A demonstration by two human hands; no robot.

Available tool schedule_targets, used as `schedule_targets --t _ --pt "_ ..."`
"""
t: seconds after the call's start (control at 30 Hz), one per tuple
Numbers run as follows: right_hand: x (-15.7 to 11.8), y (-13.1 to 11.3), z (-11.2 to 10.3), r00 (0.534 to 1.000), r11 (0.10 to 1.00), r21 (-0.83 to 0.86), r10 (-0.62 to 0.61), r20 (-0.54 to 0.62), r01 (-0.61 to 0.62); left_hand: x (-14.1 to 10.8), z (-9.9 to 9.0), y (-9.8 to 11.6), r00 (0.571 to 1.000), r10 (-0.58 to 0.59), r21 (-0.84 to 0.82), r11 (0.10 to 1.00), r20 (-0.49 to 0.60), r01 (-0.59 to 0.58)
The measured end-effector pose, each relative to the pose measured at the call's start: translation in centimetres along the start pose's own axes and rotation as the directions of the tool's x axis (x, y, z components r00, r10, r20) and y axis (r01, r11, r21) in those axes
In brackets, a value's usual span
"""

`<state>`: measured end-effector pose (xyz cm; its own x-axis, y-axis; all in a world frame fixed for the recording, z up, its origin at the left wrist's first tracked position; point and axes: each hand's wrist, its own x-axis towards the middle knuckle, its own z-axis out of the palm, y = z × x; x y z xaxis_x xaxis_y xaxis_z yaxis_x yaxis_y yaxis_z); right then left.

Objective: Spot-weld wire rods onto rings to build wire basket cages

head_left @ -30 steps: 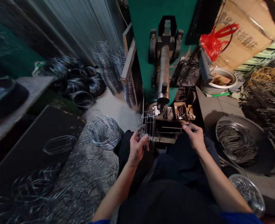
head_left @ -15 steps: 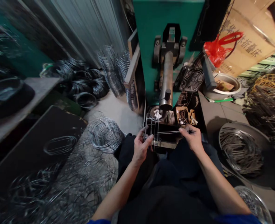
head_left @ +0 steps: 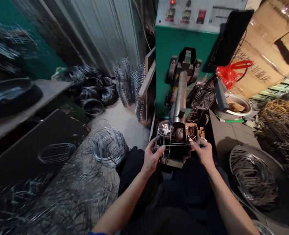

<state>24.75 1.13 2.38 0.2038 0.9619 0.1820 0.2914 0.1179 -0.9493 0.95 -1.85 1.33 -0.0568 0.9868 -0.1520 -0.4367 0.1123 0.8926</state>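
Observation:
In the head view my left hand (head_left: 150, 158) is closed on a thin wire frame (head_left: 169, 150) with long rounded loops. My right hand (head_left: 204, 152) pinches the far end of thin metal wires (head_left: 180, 144), which run across to the frame. Whether these wires are joined to the frame, I cannot tell. Both hands are low over my lap, just in front of a green machine (head_left: 167, 49). Its thick metal cylinder (head_left: 181, 98) points down toward the frame, close above it.
Coiled wire rings (head_left: 109, 147) lie on the floor at left, among loose wire scraps. A black basin (head_left: 284, 192) of short wires stands at right. Beyond it are a white bucket (head_left: 235, 114) and a cardboard box (head_left: 259, 65). Small boxes (head_left: 192, 130) sit beneath the cylinder.
The view has tilted up, bringing the machine's panel with its red switch into sight. Both hands keep their hold on the wires, and the frame has turned slightly.

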Motion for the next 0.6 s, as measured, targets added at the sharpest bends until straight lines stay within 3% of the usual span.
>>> schedule_targets --t 0.6 --pt "2.8 0.5 -0.3 1.000 0.999 -0.030 -0.015 0.016 0.015 2.7 1.3 -0.3 1.000 0.022 -0.025 0.999 0.004 -0.022"
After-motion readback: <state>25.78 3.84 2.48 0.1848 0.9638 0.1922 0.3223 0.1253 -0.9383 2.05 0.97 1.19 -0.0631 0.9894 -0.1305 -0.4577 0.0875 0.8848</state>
